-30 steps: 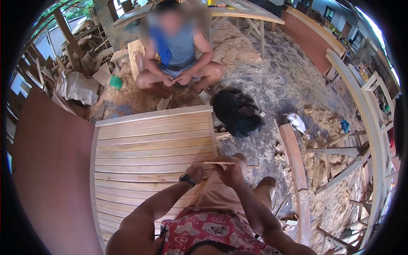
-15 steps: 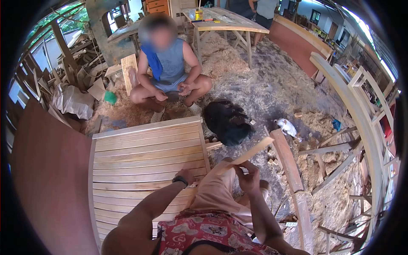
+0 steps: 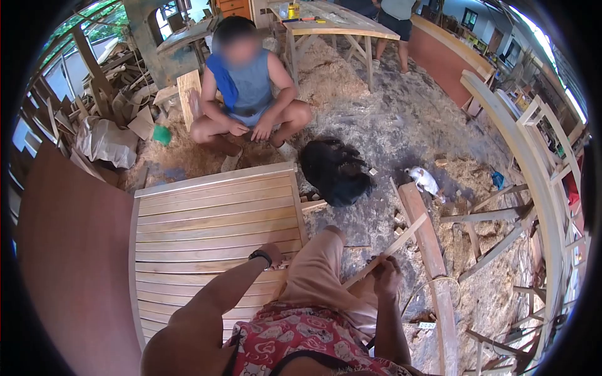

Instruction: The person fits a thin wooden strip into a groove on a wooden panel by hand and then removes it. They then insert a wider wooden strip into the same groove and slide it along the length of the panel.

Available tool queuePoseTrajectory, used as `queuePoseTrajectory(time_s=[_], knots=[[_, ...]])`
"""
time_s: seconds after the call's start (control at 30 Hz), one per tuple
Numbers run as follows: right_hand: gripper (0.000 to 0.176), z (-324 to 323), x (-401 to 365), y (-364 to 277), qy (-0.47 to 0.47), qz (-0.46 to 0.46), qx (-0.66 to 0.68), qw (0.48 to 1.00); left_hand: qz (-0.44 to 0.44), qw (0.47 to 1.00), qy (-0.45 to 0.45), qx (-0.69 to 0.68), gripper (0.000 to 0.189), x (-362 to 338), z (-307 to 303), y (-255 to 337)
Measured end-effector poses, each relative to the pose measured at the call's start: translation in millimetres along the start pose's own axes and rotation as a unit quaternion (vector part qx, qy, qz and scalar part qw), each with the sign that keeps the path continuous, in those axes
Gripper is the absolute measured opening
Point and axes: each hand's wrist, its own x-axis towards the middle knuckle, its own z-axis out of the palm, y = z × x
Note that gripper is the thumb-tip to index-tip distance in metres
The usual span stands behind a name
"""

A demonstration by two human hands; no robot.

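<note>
A slatted wooden panel (image 3: 213, 219) lies to the left of my legs. My left hand (image 3: 271, 254) rests at its right part, with a dark watch on the wrist; its fingers are too small and shaded to make out. A thin pale wooden strip (image 3: 404, 238) slants up to the right above my lap. My right hand (image 3: 385, 273) grips this strip near its middle, beside my knee.
Past the panel a person (image 3: 251, 94) squats. A black dog (image 3: 335, 172) and a small white animal (image 3: 425, 182) lie on the floor. To the right is a long beam (image 3: 433, 263); a worktable (image 3: 338, 28) stands behind. Another person stands beyond it.
My right hand has moved right and down with the strip, which now points farther right. The squatting person's hands have come closer together. My left hand stays on the panel.
</note>
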Motion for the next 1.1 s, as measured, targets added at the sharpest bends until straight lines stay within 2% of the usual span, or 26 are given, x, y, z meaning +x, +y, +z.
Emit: queuePoseTrajectory(time_s=[0.07,0.1,0.13,0.27,0.3,0.33,0.37,0.4,0.43,0.47,0.5,0.6,0.67,0.7,0.73,0.8,0.87,0.9,0.93,1.0,1.03,1.07,1.1], knots=[[0.009,-1.8,-5.3,7.4,0.016,0.007,-0.007,1.0,-0.034,0.999,0.006,0.03,0.051,-50.2,-2.9,33.8],[0.009,11.8,-16.3,1.8,0.06,-0.003,-0.015,0.998,-0.065,0.996,0.016,0.058,0.051,-70.8,-4.5,48.5],[0.012,20.8,-26.0,-5.0,0.103,-0.014,-0.024,0.994,-0.065,0.996,0.014,0.059,0.051,-67.9,-3.7,46.1],[0.023,-2.4,-40.3,-29.8,0.084,-0.021,-0.068,0.994,-0.036,0.999,0.006,0.018,0.053,-65.0,3.6,36.1],[0.024,-21.5,-38.3,-27.8,0.072,-0.036,-0.154,0.985,-0.018,1.0,0.015,-0.011,0.051,-66.8,2.1,41.4],[0.026,-37.6,-34.1,-26.7,0.068,-0.055,-0.238,0.967,-0.009,0.999,0.022,0.023,0.05,-72.0,-1.3,47.7],[0.032,-47.9,-29.6,-27.5,0.107,-0.014,-0.311,0.944,0.004,0.998,0.028,0.059,0.048,-72.8,-4.0,48.3],[0.032,-56.0,-25.6,-26.5,0.131,-0.034,-0.304,0.943,0.008,0.997,0.019,0.072,0.047,-50.2,-1.6,31.2],[0.034,-62.7,-21.3,-25.7,0.132,0.002,-0.317,0.939,0.011,0.997,0.009,0.081,0.045,-27.9,-3.5,21.7],[0.036,-65.6,-19.1,-30.0,0.129,0.041,-0.331,0.934,0.01,0.997,-0.006,0.082,0.046,-38.1,-7.5,31.7],[0.037,-64.6,-16.6,-36.7,0.146,0.046,-0.239,0.959,0.008,0.997,-0.021,0.079,0.046,-54.6,-9.5,42.8],[0.037,-41.7,-12.7,-68.9,0.139,0.016,-0.302,0.943,-0.01,1.0,0.002,0.02,0.047,-44.1,-2.8,32.1],[0.035,-54.2,-2.2,-65.8,0.121,-0.009,-0.334,0.935,-0.008,1.0,-0.01,0.011,0.047,-30.8,1.6,23.8],[0.033,-66.7,5.8,-56.2,0.102,-0.07,-0.528,0.84,-0.004,1.0,-0.024,-0.006,0.047,-25.9,3.4,19.2],[0.031,-70.7,10.8,-49.6,0.078,-0.128,-0.695,0.703,-0.001,0.999,-0.037,-0.025,0.046,-23.4,1.0,17.5],[0.029,-71.1,9.9,-32.0,0.102,-0.097,-0.685,0.715,0.015,0.999,-0.036,-0.023,0.046,-41.4,-2.6,24.9],[0.029,-119.7,28.3,15.7,0.078,-0.095,-0.726,0.677,0.029,0.999,-0.035,-0.024,0.045,-49.1,-4.5,29.2],[0.037,-141.6,37.1,36.9,0.061,-0.06,-0.733,0.675,0.035,0.999,-0.031,-0.022,0.046,-48.6,-4.2,29.1],[0.037,-138.9,33.2,44.2,0.053,-0.059,-0.737,0.672,0.038,0.999,-0.028,-0.022,0.047,-47.8,-1.2,25.2],[0.048,-124.0,26.5,59.7,0.143,-0.077,-0.684,0.712,0.087,0.993,-0.052,-0.053,0.049,-1.5,11.7,-6.2],[0.056,-138.8,35.3,63.2,0.102,-0.05,-0.675,0.729,0.071,0.993,-0.049,-0.076,0.049,-14.8,16.4,-11.7],[0.056,-152.1,42.6,65.5,0.076,-0.041,-0.683,0.726,0.057,0.995,-0.044,-0.076,0.049,-36.9,9.8,4.0],[0.055,-158.3,43.5,68.2,0.094,-0.053,-0.682,0.724,0.043,0.996,-0.04,-0.069,0.05,-60.3,-0.9,25.2]])
